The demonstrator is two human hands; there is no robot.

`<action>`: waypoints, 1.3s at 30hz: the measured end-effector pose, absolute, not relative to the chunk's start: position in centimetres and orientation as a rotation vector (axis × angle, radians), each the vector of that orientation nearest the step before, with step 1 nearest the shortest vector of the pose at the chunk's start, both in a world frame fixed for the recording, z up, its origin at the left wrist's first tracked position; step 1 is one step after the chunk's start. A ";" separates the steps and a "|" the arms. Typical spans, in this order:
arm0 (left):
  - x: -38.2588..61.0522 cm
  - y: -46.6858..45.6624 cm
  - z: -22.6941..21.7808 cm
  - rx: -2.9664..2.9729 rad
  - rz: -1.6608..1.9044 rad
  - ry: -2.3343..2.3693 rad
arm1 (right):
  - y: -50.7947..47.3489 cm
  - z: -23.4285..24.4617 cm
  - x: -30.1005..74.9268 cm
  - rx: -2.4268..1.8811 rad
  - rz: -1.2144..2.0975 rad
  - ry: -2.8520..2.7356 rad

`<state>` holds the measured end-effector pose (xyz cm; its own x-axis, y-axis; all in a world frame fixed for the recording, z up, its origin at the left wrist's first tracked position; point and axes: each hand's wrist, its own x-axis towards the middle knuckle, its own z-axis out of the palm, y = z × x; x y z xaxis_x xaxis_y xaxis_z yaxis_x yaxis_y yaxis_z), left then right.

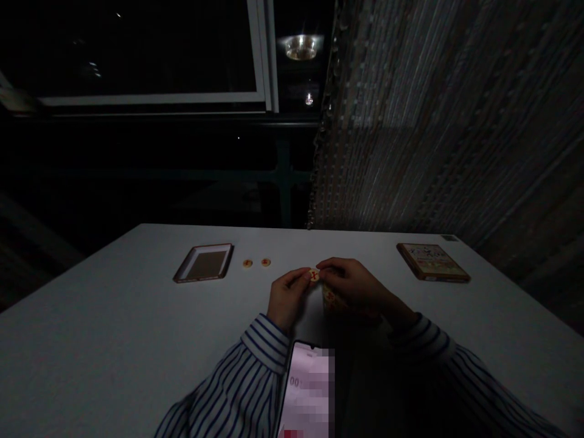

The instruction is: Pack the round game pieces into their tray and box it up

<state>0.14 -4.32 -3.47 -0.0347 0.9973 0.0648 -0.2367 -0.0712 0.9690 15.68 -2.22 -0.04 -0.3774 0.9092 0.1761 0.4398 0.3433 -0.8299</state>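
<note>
Disc (314, 275), red mark visible — gripped between the left hand (287, 297) at its left edge and the right hand (350, 281) at its right edge, over the bench (114, 334). Marked pieces (330, 297) show beneath the right hand. Two separate discs (265, 262) lie farther left — beside the shallow tray (207, 266).

Held disc (314, 275): sm., rnd, pale w/ red mark, mark twd cam., gripped btwn L hand (286, 298) & R hand (353, 281), lower ctr of frame. More discs (330, 297), red-marked too, just R, partly hidden by R hand. 2 loose discs (265, 262): flat on counter (137, 340), apart, L of ctr.
</note>
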 end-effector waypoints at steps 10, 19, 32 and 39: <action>0.4 -4.7 -3.5 1.057 1.356 1.014 | -2.4 -0.3 15.5 -1.162 0.923 -1.986; 0.5 -5.0 -2.8 0.998 1.379 1.027 | -2.5 -0.2 15.5 -1.129 0.853 -2.065; 0.3 -4.9 -3.3 0.938 1.391 1.008 | -2.6 -0.5 15.4 -1.177 1.015 -1.966; 0.6 -5.1 -3.3 0.899 1.374 1.001 | -2.8 -0.4 15.3 -1.202 0.988 -1.961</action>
